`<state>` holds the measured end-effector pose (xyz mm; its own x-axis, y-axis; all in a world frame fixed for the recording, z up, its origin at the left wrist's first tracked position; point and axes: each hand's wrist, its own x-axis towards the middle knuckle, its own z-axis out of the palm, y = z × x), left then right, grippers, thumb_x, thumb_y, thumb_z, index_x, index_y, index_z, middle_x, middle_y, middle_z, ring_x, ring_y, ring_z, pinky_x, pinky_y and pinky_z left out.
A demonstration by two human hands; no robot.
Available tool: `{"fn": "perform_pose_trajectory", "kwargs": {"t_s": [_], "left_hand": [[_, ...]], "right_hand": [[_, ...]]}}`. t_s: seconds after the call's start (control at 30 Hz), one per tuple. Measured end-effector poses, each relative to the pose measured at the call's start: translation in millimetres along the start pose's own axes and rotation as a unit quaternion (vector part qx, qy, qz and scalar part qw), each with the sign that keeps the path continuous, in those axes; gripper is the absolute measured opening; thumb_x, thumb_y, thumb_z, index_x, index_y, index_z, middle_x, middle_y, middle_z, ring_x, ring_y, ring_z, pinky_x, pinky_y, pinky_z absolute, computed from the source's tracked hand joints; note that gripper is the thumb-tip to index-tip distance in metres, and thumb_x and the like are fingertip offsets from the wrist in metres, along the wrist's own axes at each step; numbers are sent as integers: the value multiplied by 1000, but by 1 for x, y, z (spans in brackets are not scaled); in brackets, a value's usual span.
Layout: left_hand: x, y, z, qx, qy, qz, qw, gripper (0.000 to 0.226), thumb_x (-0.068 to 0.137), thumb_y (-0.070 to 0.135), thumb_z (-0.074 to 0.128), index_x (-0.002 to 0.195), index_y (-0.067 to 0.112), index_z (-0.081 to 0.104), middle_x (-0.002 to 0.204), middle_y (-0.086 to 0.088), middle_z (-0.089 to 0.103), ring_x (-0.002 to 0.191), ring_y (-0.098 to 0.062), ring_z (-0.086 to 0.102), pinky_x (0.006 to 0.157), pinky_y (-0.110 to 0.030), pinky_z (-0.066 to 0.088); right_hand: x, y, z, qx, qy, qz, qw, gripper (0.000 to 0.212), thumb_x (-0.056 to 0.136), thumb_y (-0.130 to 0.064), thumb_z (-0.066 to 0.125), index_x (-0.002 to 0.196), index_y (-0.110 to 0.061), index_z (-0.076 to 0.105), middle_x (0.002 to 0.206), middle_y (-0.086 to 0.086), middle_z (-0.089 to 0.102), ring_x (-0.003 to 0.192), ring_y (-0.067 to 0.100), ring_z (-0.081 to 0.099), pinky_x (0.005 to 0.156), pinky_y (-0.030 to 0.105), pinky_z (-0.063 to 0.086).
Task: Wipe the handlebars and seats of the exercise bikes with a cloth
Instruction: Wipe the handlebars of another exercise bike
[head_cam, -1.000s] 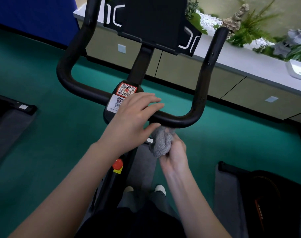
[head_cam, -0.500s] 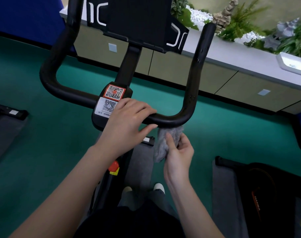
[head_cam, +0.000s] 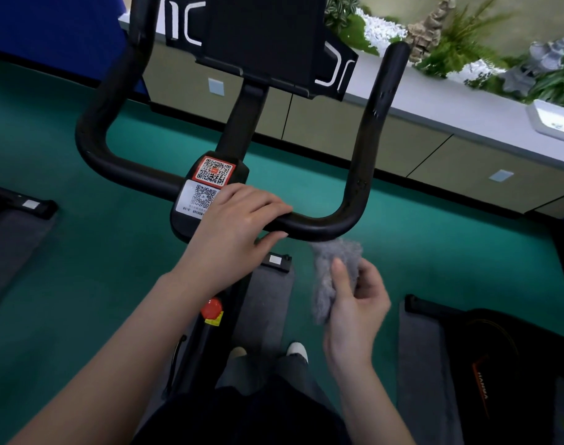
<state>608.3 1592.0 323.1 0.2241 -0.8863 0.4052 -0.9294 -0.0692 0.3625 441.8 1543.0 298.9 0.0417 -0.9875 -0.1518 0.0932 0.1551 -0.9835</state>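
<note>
The black handlebar (head_cam: 325, 224) of the exercise bike fills the middle of the head view, with a dark console (head_cam: 261, 36) above it. My left hand (head_cam: 232, 226) rests on the bar's centre beside the QR stickers (head_cam: 210, 184), fingers laid fairly straight over the top and thumb along the near side. My right hand (head_cam: 354, 303) grips a fluffy grey cloth (head_cam: 330, 268) just below the bar's right bend. The top of the cloth reaches the underside of the bar. The seat is out of view.
A red knob (head_cam: 211, 308) sits on the frame below my left wrist. Grey mats and another black machine (head_cam: 499, 364) lie at the right, and a bike foot (head_cam: 23, 203) at the left. A low cabinet with plants (head_cam: 451, 101) runs along the back on the green floor.
My right hand has slid the cloth to the right under the bar, toward the right bend, and turned its thumb onto the cloth. My left hand stays on the bar's centre.
</note>
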Motion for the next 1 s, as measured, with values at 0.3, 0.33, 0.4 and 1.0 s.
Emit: {"fn": "perform_pose_trajectory", "kwargs": {"t_s": [0.3,0.33,0.4,1.0], "left_hand": [[0,1,0,5,3,-2,1000,33,79,22,73,110,12,67,104,1,67,97,-22,61,95,-38,38],[0,1,0,6,2,-1,1000,33,80,22,73,110,12,67,105,0,67,98,-22,61,95,-38,39],[-1,2,-1,4,-2,-3,1000,33,80,22,73,111,12,67,106,1,67,99,-22,61,95,-38,38],[2,7,-1,-21,21,-38,999,32,76,30,76,101,11,68,94,2,68,90,-22,62,94,-31,35]], "right_hand": [[-10,5,21,-119,-22,-225,967,21,78,1,65,92,-14,66,93,2,62,90,12,60,83,29,49],[-9,4,20,-116,-24,-216,969,21,78,2,66,92,-14,67,92,3,62,89,14,61,82,32,50],[-3,-6,10,-92,0,-192,977,22,79,-2,65,89,-21,66,90,10,63,85,24,61,78,41,52],[61,-69,38,-486,-278,-359,747,27,80,2,55,100,-10,68,93,1,69,92,31,52,84,37,43]]}}
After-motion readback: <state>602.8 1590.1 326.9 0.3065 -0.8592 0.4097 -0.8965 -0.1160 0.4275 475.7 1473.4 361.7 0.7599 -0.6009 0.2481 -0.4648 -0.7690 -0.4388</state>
